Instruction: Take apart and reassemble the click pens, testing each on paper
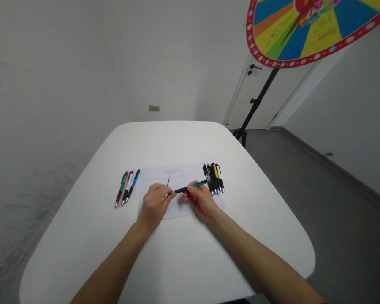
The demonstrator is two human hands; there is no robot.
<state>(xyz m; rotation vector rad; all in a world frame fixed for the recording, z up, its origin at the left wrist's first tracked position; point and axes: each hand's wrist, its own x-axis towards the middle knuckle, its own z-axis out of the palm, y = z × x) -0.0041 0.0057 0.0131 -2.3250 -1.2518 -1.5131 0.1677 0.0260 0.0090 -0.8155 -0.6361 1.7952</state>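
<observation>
In the head view, my right hand [200, 199] is closed round a green and black pen [181, 190], held roughly level above a printed sheet of white paper [183, 210]. The pen's green clip end points right; its black grip end points left. At that left end, my left hand [155, 202] pinches the tip between thumb and finger. A thin dark stick [168, 182], like a pen refill, shows just beyond the left fingers. Whether it is held or lies on the paper, I cannot tell. The tip itself is mostly hidden by the fingers.
Several pens [126, 188] in green, pink, white and blue lie left of the paper. Another row of pens [214, 178], mostly black, one yellow, lies at its right edge. The white table [164, 145] has rounded corners. A colourful wheel [304, 33] on a black stand is behind right.
</observation>
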